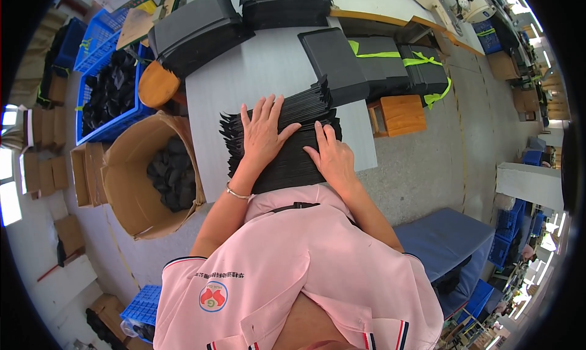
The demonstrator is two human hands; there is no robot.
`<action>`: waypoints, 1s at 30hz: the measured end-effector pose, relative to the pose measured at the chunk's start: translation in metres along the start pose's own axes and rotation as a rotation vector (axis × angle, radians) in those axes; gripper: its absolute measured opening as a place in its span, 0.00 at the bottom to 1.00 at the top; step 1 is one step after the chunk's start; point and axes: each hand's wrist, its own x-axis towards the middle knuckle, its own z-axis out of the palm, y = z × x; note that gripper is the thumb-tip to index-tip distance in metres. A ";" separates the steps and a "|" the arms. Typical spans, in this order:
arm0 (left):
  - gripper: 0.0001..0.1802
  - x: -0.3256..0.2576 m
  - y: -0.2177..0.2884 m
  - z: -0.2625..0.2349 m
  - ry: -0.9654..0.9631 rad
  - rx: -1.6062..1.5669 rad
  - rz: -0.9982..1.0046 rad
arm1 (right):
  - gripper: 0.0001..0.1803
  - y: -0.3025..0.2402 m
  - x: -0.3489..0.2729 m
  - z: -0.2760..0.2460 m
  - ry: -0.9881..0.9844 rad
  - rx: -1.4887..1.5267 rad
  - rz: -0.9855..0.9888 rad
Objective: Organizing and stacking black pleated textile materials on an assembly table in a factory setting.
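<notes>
1. The stack of black flat pieces (287,148) lies on the pale counter (244,75), at its near edge just in front of the person; the layers fan out toward the left and the far side, so the edges step rather than line up.
2. The left hand (262,133) rests flat on top of the stack, fingers spread, its grip released and pressing rather than closing on anything; the right hand (332,158) lies palm-down on the nearer right part, fingers extended, likewise not clenched.
3. Judging by the thin, flexing edges, each piece is probably light and soft, like matte fabric or thin sheet; the whole stack looks dense and fairly heavy, and apt to slide layer on layer.
4. A sound hold would be from both long sides, palms squeezing inward, or flat pressure from above.
5. Farther back on the counter stand black stacked bundles (198,29), squared and stiffer-looking; others beside it are tied with yellow-green straps (421,63).
6. To the left a round cardboard drum (122,173) holds crumpled black pieces; a blue crate (101,127) holds more.
</notes>
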 end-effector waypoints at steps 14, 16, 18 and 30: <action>0.43 -0.006 0.003 0.004 -0.012 0.030 -0.032 | 0.38 -0.001 -0.010 -0.001 -0.010 0.002 -0.006; 0.43 -0.008 0.004 0.003 -0.014 0.028 -0.033 | 0.37 0.000 -0.013 0.000 -0.008 0.005 -0.009; 0.43 -0.009 0.005 0.003 -0.015 0.025 -0.034 | 0.36 0.000 -0.015 0.001 -0.011 0.017 -0.002; 0.43 -0.013 0.006 0.004 0.030 0.019 -0.005 | 0.31 0.006 -0.015 0.001 0.026 0.066 -0.033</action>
